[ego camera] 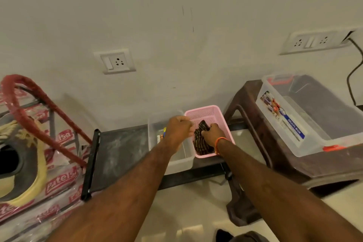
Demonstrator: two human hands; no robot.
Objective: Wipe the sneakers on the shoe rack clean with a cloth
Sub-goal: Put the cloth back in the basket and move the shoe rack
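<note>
Right hand [211, 133] grips striped cloth [202, 142] in pink basket [208, 111]; left hand [177, 128], at its 9 o'clock, pinches rim | step: fetching cloth | next: lift it clear, locate sneakers

Pink perforated plastic basket [214, 113] holding striped woven cloth [200, 141], clear smooth plastic tub [176, 159] beside it, dusty matt black shelf [119, 147], glossy brown plastic stool [253, 104], glossy floor tiles [192, 210].

A dark cloth [201, 139] with brown and black stripes lies crumpled inside a pink mesh basket [208, 113] on the low black shoe rack [117, 151]. It fills the basket's near half, bunched up in folds.
</note>
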